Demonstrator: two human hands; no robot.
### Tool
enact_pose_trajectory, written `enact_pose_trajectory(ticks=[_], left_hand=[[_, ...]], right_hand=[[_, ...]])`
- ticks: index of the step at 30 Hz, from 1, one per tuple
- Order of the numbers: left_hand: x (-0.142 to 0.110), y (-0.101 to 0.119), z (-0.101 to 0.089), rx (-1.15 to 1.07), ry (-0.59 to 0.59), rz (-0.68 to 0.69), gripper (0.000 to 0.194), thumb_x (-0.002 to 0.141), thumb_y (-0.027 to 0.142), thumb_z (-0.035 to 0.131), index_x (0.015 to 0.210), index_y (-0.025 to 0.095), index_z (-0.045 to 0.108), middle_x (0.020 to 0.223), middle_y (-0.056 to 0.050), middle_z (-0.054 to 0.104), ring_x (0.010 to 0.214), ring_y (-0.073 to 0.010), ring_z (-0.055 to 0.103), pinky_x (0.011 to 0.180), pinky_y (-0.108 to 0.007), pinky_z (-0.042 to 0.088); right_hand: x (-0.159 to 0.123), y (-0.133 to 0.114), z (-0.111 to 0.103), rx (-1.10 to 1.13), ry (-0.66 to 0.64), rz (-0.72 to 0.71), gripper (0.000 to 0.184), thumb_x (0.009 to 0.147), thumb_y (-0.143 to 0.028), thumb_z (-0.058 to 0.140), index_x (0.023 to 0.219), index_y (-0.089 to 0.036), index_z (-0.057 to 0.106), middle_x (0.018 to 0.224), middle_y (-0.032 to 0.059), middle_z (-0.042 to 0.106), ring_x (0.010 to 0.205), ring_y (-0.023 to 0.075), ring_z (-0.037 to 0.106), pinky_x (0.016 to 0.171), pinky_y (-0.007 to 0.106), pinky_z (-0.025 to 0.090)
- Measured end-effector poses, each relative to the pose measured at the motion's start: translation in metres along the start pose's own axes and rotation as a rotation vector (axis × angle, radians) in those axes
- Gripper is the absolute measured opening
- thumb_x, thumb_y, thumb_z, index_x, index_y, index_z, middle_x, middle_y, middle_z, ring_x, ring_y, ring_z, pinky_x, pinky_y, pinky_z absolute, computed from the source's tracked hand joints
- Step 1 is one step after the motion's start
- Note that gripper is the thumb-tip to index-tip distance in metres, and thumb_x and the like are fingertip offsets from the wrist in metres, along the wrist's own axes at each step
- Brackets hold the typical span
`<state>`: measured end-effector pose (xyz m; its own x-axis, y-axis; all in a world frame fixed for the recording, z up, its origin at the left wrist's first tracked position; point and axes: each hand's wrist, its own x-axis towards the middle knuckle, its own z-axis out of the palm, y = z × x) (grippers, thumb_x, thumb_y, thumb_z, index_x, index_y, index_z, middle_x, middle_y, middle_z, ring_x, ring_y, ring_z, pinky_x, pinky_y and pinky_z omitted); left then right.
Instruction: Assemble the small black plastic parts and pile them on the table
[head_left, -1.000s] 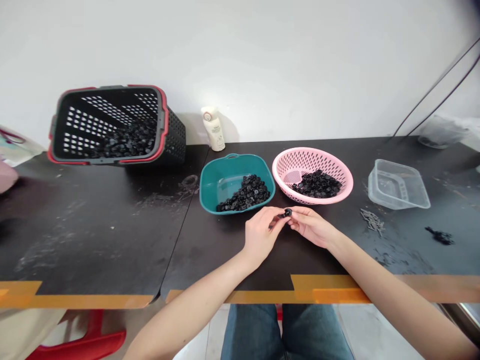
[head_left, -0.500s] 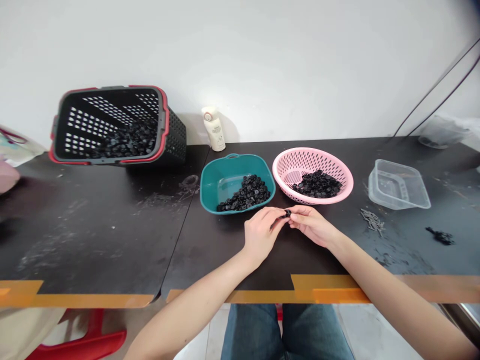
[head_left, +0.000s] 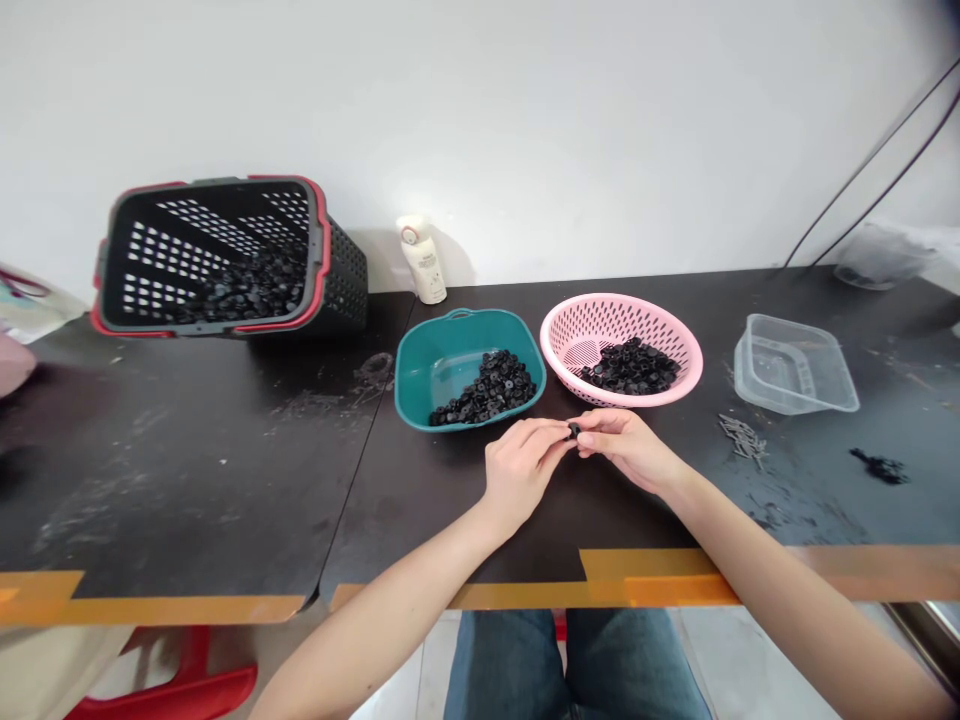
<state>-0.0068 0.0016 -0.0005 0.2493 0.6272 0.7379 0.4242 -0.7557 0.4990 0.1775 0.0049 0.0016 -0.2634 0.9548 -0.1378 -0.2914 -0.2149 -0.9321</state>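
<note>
Black tabletop, left hand and right hand, each grip pinched on one black part

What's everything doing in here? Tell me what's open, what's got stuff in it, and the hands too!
Left hand: pinching a black piece
Right hand: pinching the same piece
Teal tub: open, partly filled with black bits
Pink basket: open, partly filled with black bits
Big basket: open, black bits inside
Bottle: standing, cap on
Clear box: open
Grey sticks: lying loose
</note>
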Motion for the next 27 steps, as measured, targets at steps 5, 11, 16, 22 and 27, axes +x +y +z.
enact_pose_trajectory(ticks=[5,11,16,22,27], left_hand=[[0.001,-0.002,0.001,0.006,0.035,0.056,0.010,0.083,0.019,0.067,0.092,0.019,0.067,0.091,-0.003,0.071,0.082,-0.0135,0.066,0.072,-0.027,0.056],[0.002,-0.004,0.000,0.032,0.045,0.102,0.009,0.083,0.019,0.066,0.092,0.019,0.067,0.089,-0.003,0.071,0.080,-0.0133,0.067,0.070,-0.025,0.055],[0.003,-0.003,-0.001,0.049,0.039,0.154,0.010,0.082,0.017,0.066,0.093,0.020,0.067,0.089,-0.003,0.072,0.080,-0.0131,0.067,0.071,-0.025,0.055],[0.005,-0.005,0.000,0.050,0.045,0.085,0.019,0.080,0.026,0.070,0.098,0.019,0.066,0.092,-0.005,0.071,0.083,-0.0153,0.067,0.074,-0.027,0.057],[0.009,-0.008,-0.002,0.009,0.006,0.041,0.029,0.081,0.024,0.069,0.109,0.020,0.065,0.103,-0.007,0.069,0.093,-0.0171,0.066,0.082,-0.030,0.057]], right_hand=[[-0.003,-0.005,0.003,-0.050,-0.009,-0.026,0.020,0.064,-0.024,0.082,0.084,-0.023,0.077,0.081,0.0009,0.070,0.067,0.0108,0.062,0.067,0.026,0.055],[-0.007,-0.008,0.011,-0.114,-0.033,-0.060,0.026,0.063,-0.031,0.082,0.087,-0.022,0.076,0.084,0.0032,0.070,0.071,0.0145,0.063,0.070,0.031,0.055],[-0.010,-0.008,0.016,-0.141,0.003,-0.084,0.024,0.063,-0.028,0.083,0.085,-0.021,0.075,0.079,0.0024,0.070,0.070,0.0144,0.062,0.072,0.032,0.054],[-0.011,-0.003,0.014,-0.082,-0.014,-0.057,0.021,0.073,-0.030,0.076,0.092,-0.022,0.076,0.086,0.0046,0.073,0.076,0.0162,0.065,0.077,0.034,0.054],[-0.010,-0.001,0.013,-0.007,-0.051,-0.058,0.026,0.079,-0.032,0.071,0.105,-0.026,0.073,0.098,0.0037,0.072,0.089,0.0166,0.065,0.093,0.037,0.048]])
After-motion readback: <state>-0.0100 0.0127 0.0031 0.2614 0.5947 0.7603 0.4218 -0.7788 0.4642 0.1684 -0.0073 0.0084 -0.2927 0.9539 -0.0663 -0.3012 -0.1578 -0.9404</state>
